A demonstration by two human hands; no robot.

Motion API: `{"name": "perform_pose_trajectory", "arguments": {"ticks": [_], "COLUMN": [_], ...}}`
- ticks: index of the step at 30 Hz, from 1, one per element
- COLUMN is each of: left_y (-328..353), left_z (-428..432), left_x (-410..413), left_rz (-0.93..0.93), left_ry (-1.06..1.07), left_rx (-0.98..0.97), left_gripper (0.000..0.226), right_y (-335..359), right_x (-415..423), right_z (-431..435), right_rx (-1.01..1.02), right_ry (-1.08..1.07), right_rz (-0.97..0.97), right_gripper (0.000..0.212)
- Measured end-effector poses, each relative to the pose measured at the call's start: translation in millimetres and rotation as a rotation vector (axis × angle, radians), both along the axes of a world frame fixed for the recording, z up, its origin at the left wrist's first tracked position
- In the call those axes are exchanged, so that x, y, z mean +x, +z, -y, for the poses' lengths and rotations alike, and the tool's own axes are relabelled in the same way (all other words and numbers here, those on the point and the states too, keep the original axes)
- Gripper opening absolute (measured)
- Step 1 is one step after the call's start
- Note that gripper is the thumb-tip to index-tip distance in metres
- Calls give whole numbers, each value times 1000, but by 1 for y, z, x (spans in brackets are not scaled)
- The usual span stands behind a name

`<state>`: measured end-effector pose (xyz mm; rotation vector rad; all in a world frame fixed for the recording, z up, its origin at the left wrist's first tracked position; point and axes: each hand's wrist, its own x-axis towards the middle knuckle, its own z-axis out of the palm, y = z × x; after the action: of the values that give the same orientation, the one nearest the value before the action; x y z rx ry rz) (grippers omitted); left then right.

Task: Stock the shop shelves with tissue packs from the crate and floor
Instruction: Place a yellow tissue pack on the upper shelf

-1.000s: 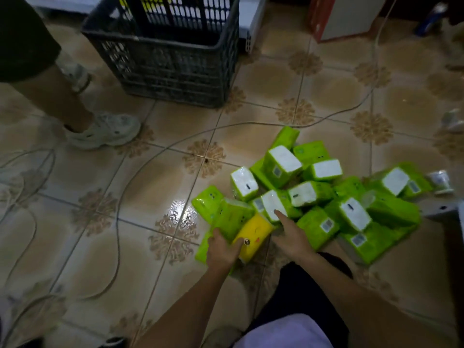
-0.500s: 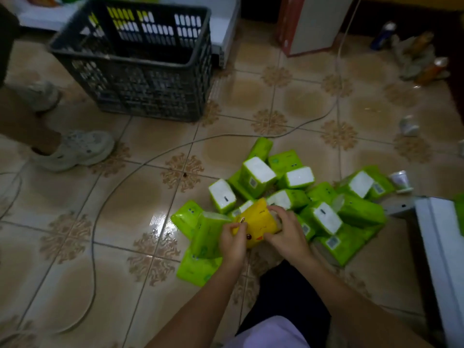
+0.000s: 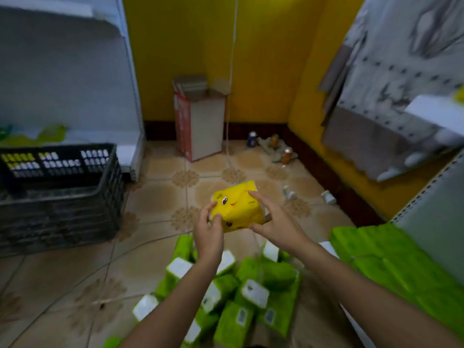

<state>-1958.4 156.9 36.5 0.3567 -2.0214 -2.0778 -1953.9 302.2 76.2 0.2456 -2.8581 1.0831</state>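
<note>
Both forearms bare, extended forward. Left hand (image 3: 209, 233) pinches left end of yellow pack (image 3: 238, 209). Right hand (image 3: 277, 222) grips right end, fingers over top, thumb beneath.

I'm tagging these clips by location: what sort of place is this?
Likely a small shop aisle: white metal shelving with a perforated back panel, green plastic-wrapped tissue packs stacked on its shelf, and a dark plastic crate on the tiled floor.

Small shop: metal shelving (image 3: 391, 79) with perforated back, stock crate (image 3: 57, 212), heaps of identical green tissue packs (image 3: 253, 292).
</note>
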Motion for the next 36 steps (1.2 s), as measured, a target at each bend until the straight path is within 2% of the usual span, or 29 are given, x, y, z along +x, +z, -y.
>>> {"name": "perform_pose_trajectory", "arguments": {"ticks": [3,6,11,15,18,22,27,32,36], "left_y": [50,98,177,227,255,287,310,318,312], "left_z": [-22,-47,-87,-124,-153,-195,-254,-306,-334], "left_x": [-24,-38,-46,-46,-47,-50,-58,-78,-93], "left_rz": [-136,-246,-422,-607,-715,-725,-741,-780,-735], "left_ry": [-58,-154,-434,-511,-555,-607,-714,-861,-918], "left_rx": [-18,-14,-134,-276,-303,-341,-329,-529,-620], "left_gripper": [34,40,75,63,49,38,43,42,40], "right_y": [53,99,159,205,233,267,303,315,318], "right_x": [-9,-8,-3,5,17,38,43,28,14], "right_z": [-25,-49,-86,-114,-141,-180,-233,-290,-325], "right_rx": [117,146,165,200,239,282,352,412,399], "right_ry": [-135,-237,-352,-448,-556,-689,-852,-990,-1078], "right_rz": [-163,-283,-439,-486,-520,-533,-512,-469,-420], "right_gripper": [65,62,64,65,59,57,39,24,26]}}
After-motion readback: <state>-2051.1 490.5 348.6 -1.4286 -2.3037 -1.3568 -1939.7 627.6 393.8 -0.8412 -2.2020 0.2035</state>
